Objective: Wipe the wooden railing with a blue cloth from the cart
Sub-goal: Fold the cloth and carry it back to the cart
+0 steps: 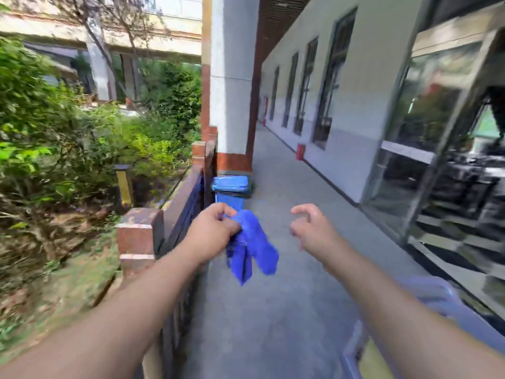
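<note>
My left hand (211, 231) grips the top of a blue cloth (251, 247), which hangs limp over the walkway just right of the railing. The dark wooden railing (185, 198) runs away from me along the left side of the walkway, between a reddish stone post (139, 239) near me and another post (199, 154) farther off. My right hand (310, 228) hovers to the right of the cloth with its fingers curled apart and nothing in it. Part of the cart (426, 299), bluish and blurred, shows at the lower right under my right forearm.
A blue bin (231, 190) stands by the railing at the foot of a white pillar (232, 91). The concrete walkway (278, 296) stretches ahead, with a building wall and glass doors (442, 149) on the right. Bushes (68, 132) fill the left side.
</note>
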{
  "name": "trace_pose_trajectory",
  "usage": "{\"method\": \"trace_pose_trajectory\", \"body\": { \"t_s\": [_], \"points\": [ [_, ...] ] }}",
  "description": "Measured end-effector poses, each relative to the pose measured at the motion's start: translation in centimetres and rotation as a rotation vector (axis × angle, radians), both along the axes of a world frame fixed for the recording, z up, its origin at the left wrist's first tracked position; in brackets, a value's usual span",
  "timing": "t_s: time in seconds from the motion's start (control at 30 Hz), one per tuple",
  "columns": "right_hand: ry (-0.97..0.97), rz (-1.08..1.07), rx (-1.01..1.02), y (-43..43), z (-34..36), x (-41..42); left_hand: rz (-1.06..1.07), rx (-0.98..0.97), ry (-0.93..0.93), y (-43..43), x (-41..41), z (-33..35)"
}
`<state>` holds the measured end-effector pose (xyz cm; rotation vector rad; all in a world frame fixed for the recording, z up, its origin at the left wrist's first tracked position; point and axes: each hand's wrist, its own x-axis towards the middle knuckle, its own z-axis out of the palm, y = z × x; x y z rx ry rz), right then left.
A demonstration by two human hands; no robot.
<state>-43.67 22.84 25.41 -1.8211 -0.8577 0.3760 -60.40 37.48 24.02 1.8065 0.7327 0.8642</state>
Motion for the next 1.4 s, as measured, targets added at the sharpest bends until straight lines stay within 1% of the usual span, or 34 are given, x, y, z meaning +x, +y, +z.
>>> {"method": "trace_pose_trajectory", "body": {
  "t_s": [0.1,0.13,0.2,0.27,0.3,0.37,0.43,0.57,0.7,0.77,0.87,0.97,1.03,1.1,1.3,1.4],
  "points": [
    [-0.052,0.131,-0.18,-3.9,-2.1,1.9,-0.186,-0.221,-0.068,-2.9,5.3,0.5],
    [-0.064,0.161,-0.208,-4.5,-2.7,2.3,-0.249,-0.302,-0.087,-3.7,6.8,0.7],
    [-0.038,0.123,-0.148,-5.7,-3.6,3.9,-0.37,-0.405,-0.104,-5.5,10.3,1.1],
    [-0.031,0.002,-0.076,-6.5,-3.8,6.3,-0.437,-0.423,-0.103,-6.8,13.5,1.6],
    [-0.046,-0.046,-0.066,-6.9,-3.6,7.6,-0.454,-0.391,-0.09,-7.2,14.8,1.8],
    [-0.078,-0.117,-0.069,-8.2,-3.0,10.7,-0.481,-0.266,-0.027,-7.9,17.6,2.3],
    [-0.101,-0.19,-0.064,-9.4,-2.5,13.9,-0.487,-0.094,0.057,-8.5,20.5,2.5],
    [-0.083,-0.307,-0.048,-11.8,-2.2,18.9,-0.424,0.287,0.184,-9.9,26.3,2.4],
    [-0.117,-0.402,-0.047,-14.2,-2.3,22.5,-0.523,0.574,0.253,-12.2,31.8,1.9],
    [-0.116,-0.464,-0.065,-15.5,-2.4,23.8,-0.527,0.702,0.258,-13.5,34.3,1.5],
    [-0.109,-0.524,-0.114,-18.0,-2.6,25.4,-0.597,0.723,0.221,-15.2,38.0,0.5],
    [-0.09,-0.614,-0.13,-21.2,-3.1,26.6,-0.767,0.728,0.194,-17.0,41.8,-0.7],
    [-0.076,-0.666,-0.14,-23.0,-3.5,26.5,-0.842,0.722,0.16,-18.3,43.4,-1.7],
    [-0.037,-0.781,-0.157,-25.1,-4.3,25.6,-0.947,0.723,0.12,-20.7,44.8,-3.1],
    [0.014,-1.07,-0.305,-29.8,-7.9,21.1,-1.217,0.731,0.09,-27.0,45.1,-7.8],
    [0.098,-1.181,-0.343,-31.7,-11.2,18.1,-1.352,0.749,0.12,-29.6,44.0,-10.8]
  ]
}}
